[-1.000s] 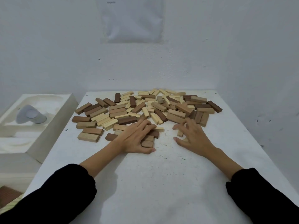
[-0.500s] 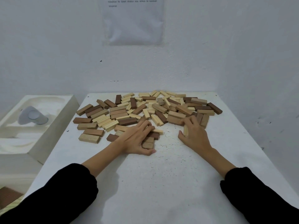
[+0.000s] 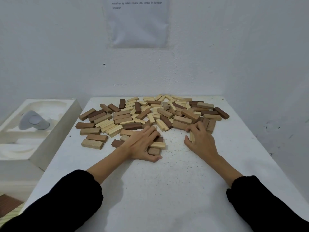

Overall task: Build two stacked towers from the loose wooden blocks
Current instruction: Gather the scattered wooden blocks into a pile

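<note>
Two black sleeves [image 3: 66, 203] reach in from the near edge over the speckled white table [image 3: 167, 190]. The left hand [image 3: 142, 143] lies palm-down on a small cluster of wooden blocks [image 3: 158, 145], one brown, one pale and one dark. Its fingers bend over their tops and its thumb hooks along the near side of the brown one, so it grips them. Just beside it, the right hand [image 3: 202, 141] has its fingers curled and pinches a slim pale wooden block [image 3: 192, 137] between thumb and fingers, the block pointing away from the person. Both hands sit at the near edge of the wide scatter of loose pale, tan and dark brown wooden blocks [image 3: 122, 117], which lie flat across the far half of the table; no tower stands. Left of the table sits a white moulded foam tray [image 3: 55, 129] holding a grey rounded object [image 3: 33, 120]. A printed paper sheet [image 3: 137, 22] hangs on the white wall behind.
</note>
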